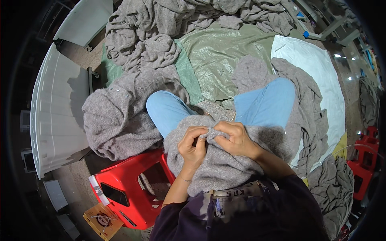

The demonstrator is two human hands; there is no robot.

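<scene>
A grey-brown knitted garment (221, 170) lies bunched across my lap. My left hand (193, 145) pinches a fold of it between thumb and fingers. Close beside it, my right hand (236, 138) grips the same fold, so the knit is held up between the fingertips of both hands. Whatever small detail sits between the fingertips is too small to make out. My knees, in light blue trousers (263, 104), stick out beyond the knitwear.
At my left stands a red plastic stool (140, 205) carrying a phone (115, 194), with an orange box (102, 221) by it. Similar knitwear is heaped at the left (120, 116) and far side (161, 24). White wheeled bins (58, 104) line the left; green sheeting (225, 52) covers the floor ahead.
</scene>
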